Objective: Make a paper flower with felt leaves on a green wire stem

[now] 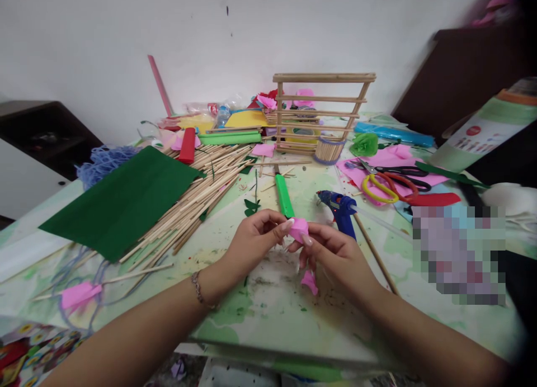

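Between the fingertips of both hands is a small piece of pink crepe paper (pixel 299 229), held above the near part of the table. My left hand (pixel 262 236) pinches its left edge between thumb and finger. On its right side, my right hand (pixel 331 250) grips it the same way. Another pink paper scrap (pixel 309 282) shows just under my right fingers; whether it touches them I cannot tell. Just beyond the hands lies a green utility knife (pixel 283 194), and a blue glue gun (pixel 339 208) rests to the right of it.
Bamboo sticks (pixel 201 191) and a dark green sheet (pixel 126 202) cover the left. A stick rack (pixel 321 113) stands at the back by the wall. Scissors (pixel 394 183) lie on pink paper at right, near a large bottle (pixel 482 130). Blue yarn (pixel 103 163) is piled at far left.
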Motion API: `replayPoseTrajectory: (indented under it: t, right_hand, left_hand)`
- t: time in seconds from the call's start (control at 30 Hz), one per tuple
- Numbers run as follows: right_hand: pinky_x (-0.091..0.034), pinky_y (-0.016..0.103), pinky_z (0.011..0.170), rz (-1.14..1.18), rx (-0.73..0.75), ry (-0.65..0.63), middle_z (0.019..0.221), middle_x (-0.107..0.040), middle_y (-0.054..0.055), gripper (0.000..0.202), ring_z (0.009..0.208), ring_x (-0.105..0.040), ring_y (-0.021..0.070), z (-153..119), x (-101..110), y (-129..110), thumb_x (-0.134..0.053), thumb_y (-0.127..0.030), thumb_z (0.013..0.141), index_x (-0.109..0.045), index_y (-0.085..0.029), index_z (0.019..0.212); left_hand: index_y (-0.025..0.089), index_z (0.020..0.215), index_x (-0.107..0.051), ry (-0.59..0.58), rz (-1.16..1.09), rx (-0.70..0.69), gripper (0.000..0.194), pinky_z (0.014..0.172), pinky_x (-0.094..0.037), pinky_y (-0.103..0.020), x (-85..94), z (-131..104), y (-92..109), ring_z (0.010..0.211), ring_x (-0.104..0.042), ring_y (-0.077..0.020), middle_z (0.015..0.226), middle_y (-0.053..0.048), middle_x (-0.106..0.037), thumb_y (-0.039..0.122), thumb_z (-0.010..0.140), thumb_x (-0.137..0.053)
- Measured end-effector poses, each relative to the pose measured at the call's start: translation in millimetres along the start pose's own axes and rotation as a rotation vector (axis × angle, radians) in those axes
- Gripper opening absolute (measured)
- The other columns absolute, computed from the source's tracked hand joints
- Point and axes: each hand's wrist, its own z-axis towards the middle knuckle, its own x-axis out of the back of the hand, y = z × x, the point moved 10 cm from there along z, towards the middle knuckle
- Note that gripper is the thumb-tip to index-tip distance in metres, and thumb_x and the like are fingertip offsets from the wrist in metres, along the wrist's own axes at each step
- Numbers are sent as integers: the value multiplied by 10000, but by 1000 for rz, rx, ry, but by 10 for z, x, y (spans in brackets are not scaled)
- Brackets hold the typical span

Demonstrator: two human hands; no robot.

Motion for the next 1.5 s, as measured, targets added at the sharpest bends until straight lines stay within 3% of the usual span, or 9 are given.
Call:
replayPoseTrajectory:
  t: [0.3, 0.53, 0.67, 0.8, 1.0, 1.2, 1.5]
  right_hand:
    - [-446, 193, 475, 36, 13, 34, 670, -673, -5, 351, 491, -555, 65, 8, 44, -21, -752, -436, 759, -704, -167, 979]
    - [-458, 187, 495, 52, 32, 8, 687, -668, -15, 351, 513, -567, 63, 3, 28, -38, -773, -398, 750, -698, -178, 1012]
    - [-455, 208, 500, 12, 53, -14, 718, -681, 12, 382, 525, -586, 82, 5, 35, -20, -680, -507, 814, -682, -168, 989]
    - [-431, 229, 478, -15, -2, -29, 688, -663, 27, 510, 507, -591, 106, 28, 27, 30, -575, -633, 830, -662, -141, 929]
    - [-415, 236, 480, -49, -62, 47, 604, -619, -13, 480, 481, -548, 104, 26, 56, 12, -702, -538, 749, -653, -152, 1030]
    - [-417, 230, 466, -78, 58, 69, 634, -609, -14, 365, 497, -517, 93, 4, 87, -59, -659, -485, 819, -687, -171, 1004]
    - [-399, 215, 464, -36, 33, 51, 617, -605, -29, 360, 498, -506, 88, 1, 61, -4, -712, -435, 777, -637, -172, 1010]
  left_hand:
    - [150, 766, -633, -49, 44, -38, 400, 549, -419, -219, -57, -20, 26, 565, -503, -96, 613, 22, -566, 547, 786, -672]
    - [146, 956, -633, -98, -42, -39, 317, 646, -473, -240, -103, -37, -40, 703, -590, -121, 783, -21, -658, 337, 744, -772]
    - [136, 931, -645, -94, -31, -65, 261, 622, -471, -235, -87, -25, -22, 672, -590, -115, 755, -20, -659, 281, 744, -754]
    - [135, 944, -661, -94, 115, -126, 229, 597, -473, -248, -84, -44, 48, 661, -602, -131, 745, -24, -654, 247, 755, -723]
    - [142, 981, -688, -121, 274, -261, 205, 662, -522, -277, -144, -105, 204, 718, -650, -150, 875, -56, -646, 231, 796, -691]
    - [127, 1045, -645, -171, 23, -114, 295, 681, -538, -288, -165, -94, 66, 723, -650, -157, 812, -56, -677, 306, 816, -692]
    - [137, 964, -668, -176, -131, -48, 236, 695, -560, -263, -183, -76, 51, 711, -666, -139, 787, -41, -700, 300, 803, -723]
